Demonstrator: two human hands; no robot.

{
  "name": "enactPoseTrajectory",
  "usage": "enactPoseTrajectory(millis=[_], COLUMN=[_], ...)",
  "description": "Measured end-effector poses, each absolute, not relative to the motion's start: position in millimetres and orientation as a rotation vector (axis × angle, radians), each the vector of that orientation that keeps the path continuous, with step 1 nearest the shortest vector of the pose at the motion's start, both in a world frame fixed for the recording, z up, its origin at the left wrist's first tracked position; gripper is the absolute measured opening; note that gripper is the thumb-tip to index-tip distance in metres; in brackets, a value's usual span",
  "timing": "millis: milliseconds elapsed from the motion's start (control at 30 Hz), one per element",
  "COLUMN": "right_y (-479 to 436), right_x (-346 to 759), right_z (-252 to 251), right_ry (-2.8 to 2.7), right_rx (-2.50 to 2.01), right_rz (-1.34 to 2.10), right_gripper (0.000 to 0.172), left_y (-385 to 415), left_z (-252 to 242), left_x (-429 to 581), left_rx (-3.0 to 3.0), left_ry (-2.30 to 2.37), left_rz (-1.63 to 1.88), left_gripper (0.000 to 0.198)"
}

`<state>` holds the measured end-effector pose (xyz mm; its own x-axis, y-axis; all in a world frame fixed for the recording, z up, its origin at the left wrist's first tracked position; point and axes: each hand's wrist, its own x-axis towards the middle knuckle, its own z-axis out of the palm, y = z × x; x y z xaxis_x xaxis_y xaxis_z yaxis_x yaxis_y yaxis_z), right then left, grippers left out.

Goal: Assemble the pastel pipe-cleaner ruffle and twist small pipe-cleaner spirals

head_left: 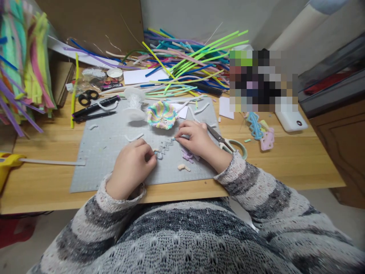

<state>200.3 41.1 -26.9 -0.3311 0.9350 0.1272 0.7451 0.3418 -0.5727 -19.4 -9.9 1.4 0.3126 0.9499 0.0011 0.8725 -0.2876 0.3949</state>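
Observation:
A small grey zigzag strip, like a bent pipe cleaner, stretches between my hands over the grey cutting mat. My left hand pinches its near left end, and the fingertips of my right hand close on the other end, where a bluish tip shows. Just beyond the strip sits a wavy pastel flower-shaped dish. Purple bent pieces lie beside my right wrist, with a small beige piece nearer the front. Scissors with pale green handles rest by my right forearm, partly hidden.
Behind the mat are a clear spool, black pens, black tape rings and piled coloured pipe cleaners. A yellow glue gun pokes in from the left. Blue and pink shapes and a white device lie right.

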Motion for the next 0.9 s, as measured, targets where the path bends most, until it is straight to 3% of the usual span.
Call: enactPoseTrajectory(millis=[533,700,900], right_y=[42,42,40], right_x=[199,200,200], right_z=[-26,-28,-27], right_ry=[-2.161,-2.163,-2.16], right_rx=[-1.472,-1.462,-1.47], right_rz=[0.606,0.592,0.597], right_gripper=[0.007,0.007,0.007], left_y=[-11,-12,-8], left_z=[7,7,8], left_x=[-22,-25,-25], left_rx=[2.117,2.067,2.014], left_ry=[1.538,1.793,1.777], left_rz=[0.461,0.524,0.329], left_gripper=[0.006,0.013,0.012])
